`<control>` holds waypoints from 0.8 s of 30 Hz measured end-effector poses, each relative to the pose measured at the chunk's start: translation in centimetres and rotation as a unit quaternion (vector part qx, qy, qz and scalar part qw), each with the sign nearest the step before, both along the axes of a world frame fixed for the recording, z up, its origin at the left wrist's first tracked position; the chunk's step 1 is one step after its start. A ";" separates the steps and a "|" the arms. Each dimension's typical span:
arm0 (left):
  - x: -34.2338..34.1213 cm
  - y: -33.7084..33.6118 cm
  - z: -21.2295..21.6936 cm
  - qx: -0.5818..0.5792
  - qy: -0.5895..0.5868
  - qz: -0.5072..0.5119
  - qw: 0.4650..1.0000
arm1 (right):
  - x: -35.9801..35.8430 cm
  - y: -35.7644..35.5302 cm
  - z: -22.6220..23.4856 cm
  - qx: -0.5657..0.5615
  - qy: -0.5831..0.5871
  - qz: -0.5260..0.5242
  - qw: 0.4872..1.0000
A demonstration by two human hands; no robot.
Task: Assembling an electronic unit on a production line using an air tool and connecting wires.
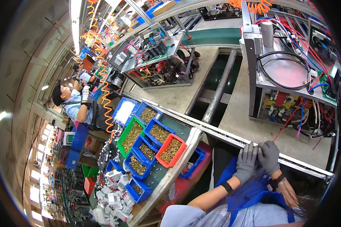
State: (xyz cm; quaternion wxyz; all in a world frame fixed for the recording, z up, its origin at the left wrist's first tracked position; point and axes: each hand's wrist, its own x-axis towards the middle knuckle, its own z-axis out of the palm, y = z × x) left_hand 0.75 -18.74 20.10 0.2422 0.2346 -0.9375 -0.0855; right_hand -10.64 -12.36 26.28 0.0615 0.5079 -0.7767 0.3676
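Note:
My left hand, in a grey glove, rests at the metal rail along the conveyor's near edge, its fingers stretched out. Close against it on the right lies my right hand, gloved too, with fingers apart and bent over the rail; their tips are partly hidden. A thin red wire runs down from the open electrical unit to beside the right fingers. Whether it touches them I cannot tell. The unit stands on a flat board beyond my hands, with a black cable coil on its upper plate.
Left of me, blue bins, a green bin and a red bin hold small brass-coloured parts. White plastic parts are heaped nearby. A second unit stands farther along the conveyor. A co-worker is at the left.

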 end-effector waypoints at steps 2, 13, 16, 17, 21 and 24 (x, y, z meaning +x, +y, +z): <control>0.2 0.2 -0.1 0.010 -0.015 -0.006 1.000 | 0.0 0.1 -0.5 0.001 0.002 -0.007 1.000; 0.1 0.0 -0.7 -0.024 -0.040 -0.004 0.999 | 0.0 0.3 0.0 0.005 -0.002 -0.010 1.000; 0.2 -0.1 -0.8 -0.025 -0.041 0.000 0.999 | 0.0 0.1 -0.2 0.000 -0.003 -0.005 1.000; 0.2 -0.1 -0.5 -0.020 -0.044 -0.003 0.999 | 0.0 0.1 -0.3 0.003 0.001 -0.009 1.000; 0.3 0.0 0.0 0.005 -0.030 -0.006 1.000 | 0.1 0.0 -0.2 0.002 0.002 -0.005 1.000; 0.6 0.0 0.7 0.014 -0.030 -0.015 0.999 | 0.1 0.1 -0.3 0.005 -0.001 -0.005 1.000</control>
